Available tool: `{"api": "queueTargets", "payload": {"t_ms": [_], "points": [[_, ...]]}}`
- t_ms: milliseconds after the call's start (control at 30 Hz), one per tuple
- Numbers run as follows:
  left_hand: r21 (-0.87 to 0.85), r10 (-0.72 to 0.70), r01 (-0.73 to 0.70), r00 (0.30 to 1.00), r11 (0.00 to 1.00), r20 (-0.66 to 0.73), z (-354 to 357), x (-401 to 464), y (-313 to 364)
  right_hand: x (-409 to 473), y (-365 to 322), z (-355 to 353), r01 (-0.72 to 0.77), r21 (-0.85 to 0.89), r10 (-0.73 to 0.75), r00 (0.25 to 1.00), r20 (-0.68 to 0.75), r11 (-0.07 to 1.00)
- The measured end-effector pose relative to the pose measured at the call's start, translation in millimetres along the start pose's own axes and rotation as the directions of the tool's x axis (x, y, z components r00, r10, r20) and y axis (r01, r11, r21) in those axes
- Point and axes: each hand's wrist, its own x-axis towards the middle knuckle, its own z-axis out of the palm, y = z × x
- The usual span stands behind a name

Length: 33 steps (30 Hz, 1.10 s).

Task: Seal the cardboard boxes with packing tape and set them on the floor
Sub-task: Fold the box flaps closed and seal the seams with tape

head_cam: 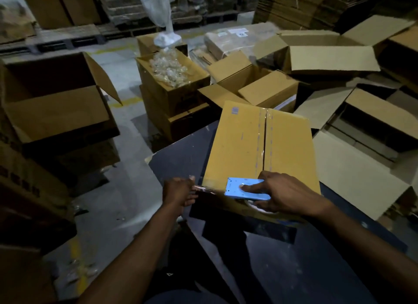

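On the dark table (294, 269), a taped cardboard box (239, 145) is sitting closed.
Right hand (287, 194) is gripping the blue tape dispenser (239, 187) at the box's near edge; left hand (178, 191) is pinching the tape end (203, 188).

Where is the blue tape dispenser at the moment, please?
In the head view, the blue tape dispenser is at the near edge of the closed cardboard box on the dark table, held by the right hand.

A dark table (305, 258) carries one closed cardboard box (239, 145); open cartons (56, 104) stand on the concrete floor (126, 73).
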Motion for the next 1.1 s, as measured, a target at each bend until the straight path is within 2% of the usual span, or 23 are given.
{"api": "queueTargets", "payload": {"t_ms": [100,267,467,733,833,1000,1100], "points": [[0.004,0.027,-0.027,0.998,1.0,-0.058,3.8,9.3,-14.1,12.7,-3.2,4.3,-0.018,-0.06,0.018,1.0,0.013,0.998],[0.034,0.118,-0.113,0.973,0.993,-0.199,-1.4,8.9,-26.2,24.5,-9.1,6.5,-0.015,-0.057,0.017,0.999,0.035,0.998],[0.065,0.146,-0.136,0.97,0.989,-0.195,3.4,12.3,-33.3,35.9,-15.3,3.3,-0.042,-0.081,0.048,0.996,0.072,0.996],[0.028,0.089,-0.086,0.982,0.996,-0.164,15.6,22.1,-41.4,48.2,-29.1,-2.6,-0.041,-0.135,0.056,0.993,0.109,0.99],[0.03,0.015,-0.011,0.988,1.0,-0.151,16.8,25.0,-43.9,50.5,-28.8,-3.5,-0.049,-0.146,0.069,0.988,0.137,0.988],[-0.142,-0.132,0.115,0.984,0.983,-0.117,16.2,36.1,-42.6,51.9,-32.1,-6.7,-0.057,-0.157,0.08,0.986,0.144,0.986],[-0.124,-0.174,0.166,0.983,0.978,-0.061,9.2,40.1,-46.2,51.5,-34.3,-7.7,-0.065,-0.165,0.091,0.983,0.16,0.984]]}}
